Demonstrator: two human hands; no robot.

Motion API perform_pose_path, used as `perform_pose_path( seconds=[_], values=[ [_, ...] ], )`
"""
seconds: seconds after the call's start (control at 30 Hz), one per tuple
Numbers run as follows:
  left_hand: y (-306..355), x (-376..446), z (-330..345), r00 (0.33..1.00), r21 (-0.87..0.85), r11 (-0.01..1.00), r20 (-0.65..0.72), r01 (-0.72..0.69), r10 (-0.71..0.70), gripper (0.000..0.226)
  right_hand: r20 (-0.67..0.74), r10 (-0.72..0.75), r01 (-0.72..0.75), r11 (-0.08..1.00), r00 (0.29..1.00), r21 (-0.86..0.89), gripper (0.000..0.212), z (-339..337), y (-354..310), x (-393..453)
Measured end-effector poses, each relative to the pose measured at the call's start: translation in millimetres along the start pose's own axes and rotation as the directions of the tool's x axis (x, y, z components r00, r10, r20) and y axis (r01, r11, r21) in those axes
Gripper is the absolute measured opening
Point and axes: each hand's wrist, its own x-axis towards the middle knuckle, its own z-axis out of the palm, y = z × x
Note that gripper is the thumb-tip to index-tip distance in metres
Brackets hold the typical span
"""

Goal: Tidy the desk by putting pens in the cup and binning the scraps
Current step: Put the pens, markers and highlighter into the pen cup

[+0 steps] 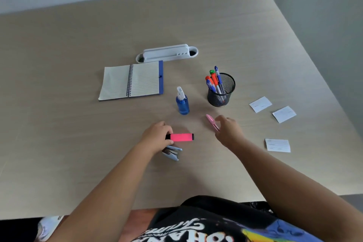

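My left hand (pixel 157 136) grips the black end of a pink highlighter (pixel 180 137), which lies level just above the desk. My right hand (pixel 228 130) hovers with fingers apart, its fingertips at a small pink pair of scissors (pixel 211 122) lying on the desk. A black mesh cup (pixel 222 93) stands behind, holding several pens and markers. Three white paper scraps lie to the right: one (pixel 260 104), another (pixel 284 114) and a third (pixel 277 145) nearer me.
A blue spray bottle (pixel 182 103) stands between the hands and the cup. A light blue stapler (pixel 171 153) lies under my left hand. An open spiral notebook (pixel 131 80) and a white desk organiser (pixel 167 53) sit farther back.
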Motion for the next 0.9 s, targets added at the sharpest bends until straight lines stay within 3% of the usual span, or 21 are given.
perform_pose_path(
  seconds=[0.1,0.17,0.27,0.4,0.53,0.7,0.8,0.9],
  values=[
    [8,-1,-7,0.999,-0.031,0.999,-0.032,-0.038,0.037,0.013,-0.019,0.031,-0.031,1.000,0.999,0.003,0.036,-23,6,-3],
    [17,-4,-14,0.991,-0.069,0.992,-0.094,-0.107,0.100,0.011,-0.118,0.038,-0.024,0.993,0.992,0.117,0.024,-46,2,-8],
    [38,-9,-29,0.949,-0.174,0.952,-0.239,-0.252,0.207,0.015,-0.331,0.034,0.107,0.911,0.943,0.399,0.015,-84,-17,-10],
    [73,-9,-55,0.865,-0.177,0.905,-0.410,-0.387,0.290,0.014,-0.530,0.097,0.259,0.790,0.842,0.556,0.016,-125,-40,7],
    [102,-5,-83,0.768,-0.146,0.850,-0.525,-0.507,0.368,0.015,-0.465,0.114,0.166,0.838,0.878,0.519,0.018,-124,-42,25],
    [137,25,-108,0.718,-0.145,0.833,-0.599,-0.534,0.356,0.018,-0.387,0.183,0.025,0.880,0.904,0.475,0.035,-114,-14,28],
    [147,46,-111,0.717,-0.140,0.852,-0.617,-0.504,0.323,0.018,-0.381,0.205,-0.006,0.886,0.902,0.463,0.040,-107,1,20],
    [147,62,-111,0.759,-0.148,0.884,-0.586,-0.444,0.283,0.021,-0.362,0.224,-0.036,0.887,0.905,0.461,0.039,-99,6,13]
  ],
)
